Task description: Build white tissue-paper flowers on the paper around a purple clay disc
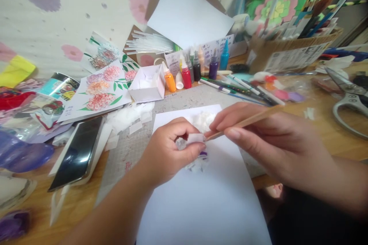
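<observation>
Between the thumb and forefinger of my left hand (169, 149) is a small white piece of paper (196, 138), folded or curled. My right hand (267, 141) pinches a flat wooden stick (255, 116), and its tip touches the right end of that piece. Both hands hover over a large white sheet (201, 203). A fluffy white clump (204, 120) lies on the sheet behind my fingers. Under my left thumb a purple patch (203, 155) shows among whitish scraps, partly hidden by the hand.
Left are a smartphone (77, 153), white paper squares (135, 127) and a flower picture (100, 90). Behind stand a white box (147, 83) and several paint bottles (186, 74). Right are pens (241, 88), scissors (350, 101) and a cardboard box of brushes (299, 55). A grey cutting mat (120, 164) lies beneath.
</observation>
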Demonstrator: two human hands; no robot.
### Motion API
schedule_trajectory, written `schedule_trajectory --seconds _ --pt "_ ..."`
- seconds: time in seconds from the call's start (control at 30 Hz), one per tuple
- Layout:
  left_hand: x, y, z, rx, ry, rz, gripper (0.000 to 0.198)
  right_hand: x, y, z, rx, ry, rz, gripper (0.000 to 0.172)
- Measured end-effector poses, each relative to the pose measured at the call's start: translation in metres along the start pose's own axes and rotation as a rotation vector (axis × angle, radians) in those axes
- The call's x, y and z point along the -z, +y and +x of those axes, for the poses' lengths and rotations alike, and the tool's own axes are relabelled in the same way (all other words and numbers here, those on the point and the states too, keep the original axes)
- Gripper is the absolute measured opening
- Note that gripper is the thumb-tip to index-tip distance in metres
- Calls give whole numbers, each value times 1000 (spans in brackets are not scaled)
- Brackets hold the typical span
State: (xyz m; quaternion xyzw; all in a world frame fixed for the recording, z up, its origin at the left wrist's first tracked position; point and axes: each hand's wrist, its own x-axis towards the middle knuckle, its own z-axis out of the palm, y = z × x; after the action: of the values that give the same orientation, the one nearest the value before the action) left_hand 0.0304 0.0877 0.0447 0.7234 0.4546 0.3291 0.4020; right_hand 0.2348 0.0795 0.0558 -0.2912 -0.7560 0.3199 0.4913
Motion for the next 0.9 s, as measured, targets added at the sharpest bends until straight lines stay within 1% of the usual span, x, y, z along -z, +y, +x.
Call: schedule_trajectory --seconds 0.07,0.13,0.27,0.37,0.53,0.67,0.9 --pt "2 -1 0 -15 10 -93 9 1 -1 1 -37 38 -7 9" --pt "2 -2 -1 6 24 -182 12 2 -1 2 -65 61 32 11" --pt "1 -6 -3 86 38 -305 15 3 1 0 -100 63 227 13" --pt "-1 -8 -4 82 57 -351 9 4 1 -2 -124 77 341 13" --pt "0 -5 -3 42 43 -326 5 6 -2 -1 -111 117 341 14" --pt "0 -2 -2 15 39 -248 10 6 -6 0 -90 92 254 16" --pt "0 2 -2 69 6 -153 9 7 -14 1 -85 69 134 19"
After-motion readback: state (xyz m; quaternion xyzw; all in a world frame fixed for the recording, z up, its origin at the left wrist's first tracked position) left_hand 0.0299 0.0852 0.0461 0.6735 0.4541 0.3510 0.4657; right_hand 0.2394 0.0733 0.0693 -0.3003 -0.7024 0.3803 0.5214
